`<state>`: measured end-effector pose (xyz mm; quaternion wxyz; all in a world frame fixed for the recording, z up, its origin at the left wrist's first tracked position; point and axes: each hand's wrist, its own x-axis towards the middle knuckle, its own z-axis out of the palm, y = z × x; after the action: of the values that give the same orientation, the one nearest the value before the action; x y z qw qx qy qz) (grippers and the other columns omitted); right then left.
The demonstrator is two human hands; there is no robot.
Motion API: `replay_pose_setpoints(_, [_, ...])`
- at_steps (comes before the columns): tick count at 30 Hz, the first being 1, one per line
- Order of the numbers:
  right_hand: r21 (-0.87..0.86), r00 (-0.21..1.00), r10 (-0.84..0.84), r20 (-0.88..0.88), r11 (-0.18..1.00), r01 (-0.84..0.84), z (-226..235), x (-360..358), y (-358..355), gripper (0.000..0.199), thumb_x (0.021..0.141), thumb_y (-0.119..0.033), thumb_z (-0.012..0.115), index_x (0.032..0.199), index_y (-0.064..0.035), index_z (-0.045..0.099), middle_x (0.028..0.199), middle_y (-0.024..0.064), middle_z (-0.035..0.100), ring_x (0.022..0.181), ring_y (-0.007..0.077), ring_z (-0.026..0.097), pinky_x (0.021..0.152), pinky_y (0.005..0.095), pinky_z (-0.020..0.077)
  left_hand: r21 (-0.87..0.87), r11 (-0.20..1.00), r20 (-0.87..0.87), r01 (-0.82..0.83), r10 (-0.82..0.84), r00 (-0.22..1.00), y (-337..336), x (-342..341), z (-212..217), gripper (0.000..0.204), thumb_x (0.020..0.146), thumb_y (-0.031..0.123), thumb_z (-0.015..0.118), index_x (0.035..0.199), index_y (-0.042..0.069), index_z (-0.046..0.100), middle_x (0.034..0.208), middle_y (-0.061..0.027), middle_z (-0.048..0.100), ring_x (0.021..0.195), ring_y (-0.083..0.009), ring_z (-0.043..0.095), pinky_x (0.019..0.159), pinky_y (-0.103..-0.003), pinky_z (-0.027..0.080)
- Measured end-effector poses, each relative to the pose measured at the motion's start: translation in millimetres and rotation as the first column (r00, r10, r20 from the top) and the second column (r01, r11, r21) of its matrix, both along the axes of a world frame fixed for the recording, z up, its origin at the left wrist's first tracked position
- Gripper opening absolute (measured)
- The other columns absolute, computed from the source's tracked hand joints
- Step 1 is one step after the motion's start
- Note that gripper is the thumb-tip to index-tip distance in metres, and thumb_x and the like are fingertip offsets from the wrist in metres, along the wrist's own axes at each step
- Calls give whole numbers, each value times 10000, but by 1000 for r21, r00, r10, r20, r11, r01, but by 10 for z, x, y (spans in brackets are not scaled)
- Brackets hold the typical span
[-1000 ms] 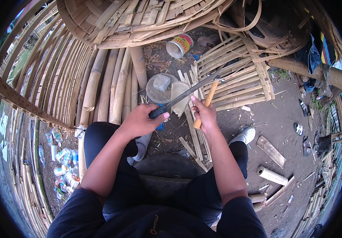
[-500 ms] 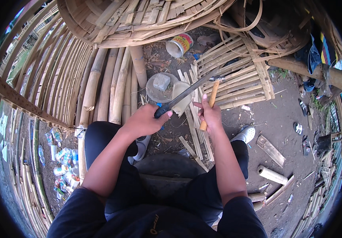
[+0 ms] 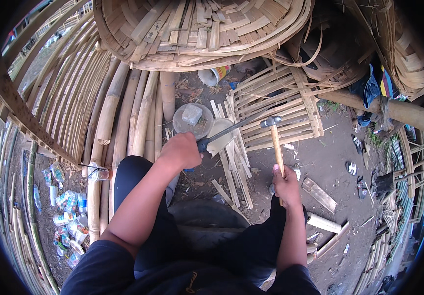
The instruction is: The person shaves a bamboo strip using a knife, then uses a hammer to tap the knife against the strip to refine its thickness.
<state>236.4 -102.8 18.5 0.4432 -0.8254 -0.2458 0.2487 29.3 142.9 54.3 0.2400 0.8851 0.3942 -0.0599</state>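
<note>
My left hand (image 3: 181, 149) is closed around the black handle of a machete (image 3: 229, 129), its long dark blade pointing away and to the right. Wooden-handled and steel-headed, a hammer (image 3: 277, 145) is gripped low on its handle by my right hand (image 3: 287, 187), above my right knee. The hammer head is raised, just right of the blade's tip; whether they touch I cannot tell. Beyond the blade lies a slatted bamboo panel (image 3: 276, 105). Beneath the machete are a pale curved piece (image 3: 220, 137) and several loose bamboo strips (image 3: 235, 172).
A grey stone (image 3: 192, 116) rests on a round lid-like disc (image 3: 180, 129) ahead. A large woven bamboo basket (image 3: 202, 54) overhangs the far side. Bamboo poles (image 3: 140, 115) run along the left, near scattered plastic bottles (image 3: 69, 201). Bamboo offcuts (image 3: 320, 194) lie at right.
My right hand has moved right and toward me, tightening around the hammer's handle and drawing it away from the blade. My left hand has shifted slightly left with the machete.
</note>
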Motion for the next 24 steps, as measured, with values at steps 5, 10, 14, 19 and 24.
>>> replay_pose_setpoints(5, [158,955,27,295,984,-77,516,-71,29,291,984,-292,534,797,-69,516,569,-61,413,427,19,350,355,215,270,-68,997,13,-29,30,999,-37,77,39,408,767,242,698,1045,-48,628,1062,-238,650,1047,-344,626,904,-394,504])
replay_pose_setpoints(10, [645,879,-186,438,747,-163,1589,-173,158,324,1017,-319,445,875,-30,479,590,-26,371,448,21,315,378,180,248,-94,989,20,-114,116,993,-17,98,-25,424,758,278,707,1034,-37,639,1079,-227,650,1059,-341,623,921,-401,495])
replay_pose_setpoints(14, [836,891,-190,412,469,-286,1582,-389,253,403,1000,-394,449,831,-34,380,558,3,339,451,43,281,384,193,216,-124,984,20,-128,131,991,14,68,41,411,746,249,683,1043,-33,643,1084,-230,649,1069,-341,620,927,-396,493])
replay_pose_setpoints(19, [-39,824,139,550,989,-141,-20,-495,328,336,946,-249,552,781,43,544,550,220,510,478,342,555,476,428,417,-91,990,51,-106,111,993,-39,128,-13,395,733,182,629,1056,-43,634,1080,-256,641,1064,-340,625,916,-389,501])
replay_pose_setpoints(24, [-12,851,136,507,988,-151,197,-539,496,372,962,-283,549,769,35,548,538,172,489,463,218,468,481,377,386,-29,1000,12,-1,1,1000,-67,158,-117,383,751,158,591,1069,-53,612,1087,-271,631,1039,-352,634,902,-402,506])
